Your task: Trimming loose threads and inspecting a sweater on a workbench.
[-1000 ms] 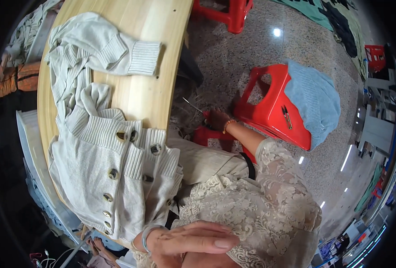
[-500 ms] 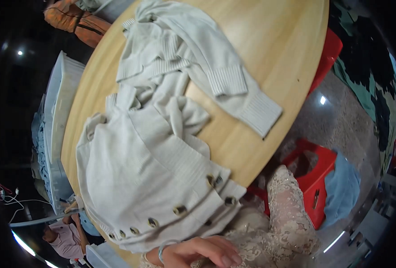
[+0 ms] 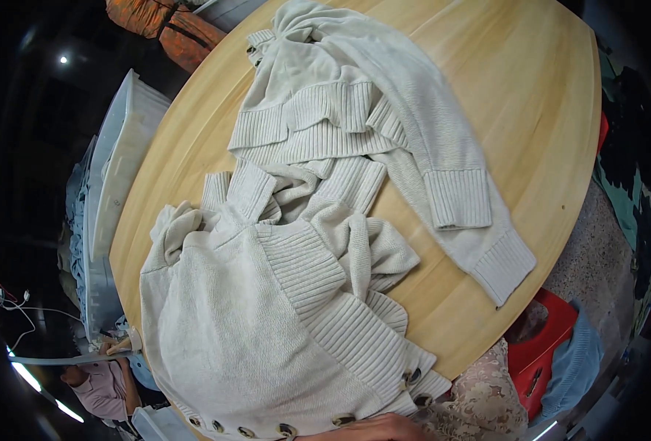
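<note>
Left hand (image 3: 385,428) has slipped mostly out of view beside the cardigan (image 3: 230,316), grip impossible to tell.

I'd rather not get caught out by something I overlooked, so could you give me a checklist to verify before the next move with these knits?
1. Left hand, grip visible: cannot tell; only a sliver shows at the bottom edge.
2. Right hand in view: not ok; only the beige lace sleeve shows on that side.
3. Near cream knitted cardigan with dark buttons smoothed out: not ok; its upper part is bunched.
4. Both ribbed cuffs of the far cream knitted garment on the round-edged pale wooden table: ok.
5. Small dark tool off the table: ok; it lies on the red plastic stool.
</note>
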Action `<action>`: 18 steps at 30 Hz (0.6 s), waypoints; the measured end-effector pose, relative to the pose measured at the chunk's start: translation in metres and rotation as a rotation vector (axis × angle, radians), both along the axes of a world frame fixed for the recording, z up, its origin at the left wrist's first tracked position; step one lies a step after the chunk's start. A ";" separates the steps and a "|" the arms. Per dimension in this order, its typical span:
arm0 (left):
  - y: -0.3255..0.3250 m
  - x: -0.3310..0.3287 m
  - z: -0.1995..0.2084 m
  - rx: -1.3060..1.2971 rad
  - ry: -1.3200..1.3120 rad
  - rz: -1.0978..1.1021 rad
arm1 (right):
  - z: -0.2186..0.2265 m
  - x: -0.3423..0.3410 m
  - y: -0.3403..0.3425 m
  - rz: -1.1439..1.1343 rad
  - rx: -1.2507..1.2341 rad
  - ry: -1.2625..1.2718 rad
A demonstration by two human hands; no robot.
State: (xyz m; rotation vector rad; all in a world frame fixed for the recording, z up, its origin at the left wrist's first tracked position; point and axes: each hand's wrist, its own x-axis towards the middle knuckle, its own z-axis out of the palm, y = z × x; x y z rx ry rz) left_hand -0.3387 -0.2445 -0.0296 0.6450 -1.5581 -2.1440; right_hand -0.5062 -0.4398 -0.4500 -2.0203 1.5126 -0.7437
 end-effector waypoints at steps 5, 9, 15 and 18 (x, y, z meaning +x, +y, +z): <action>-0.001 0.007 0.000 -0.046 -0.014 0.069 | -0.005 0.021 0.025 0.019 -0.010 -0.065; -0.004 0.000 -0.007 -0.104 0.041 0.033 | 0.007 -0.021 0.041 -0.058 -0.043 -0.055; 0.013 -0.012 0.009 -0.259 0.075 0.152 | 0.039 -0.056 0.085 -0.059 -0.100 -0.061; 0.027 -0.008 -0.003 -0.323 0.118 0.119 | 0.067 -0.071 0.129 0.014 -0.085 -0.059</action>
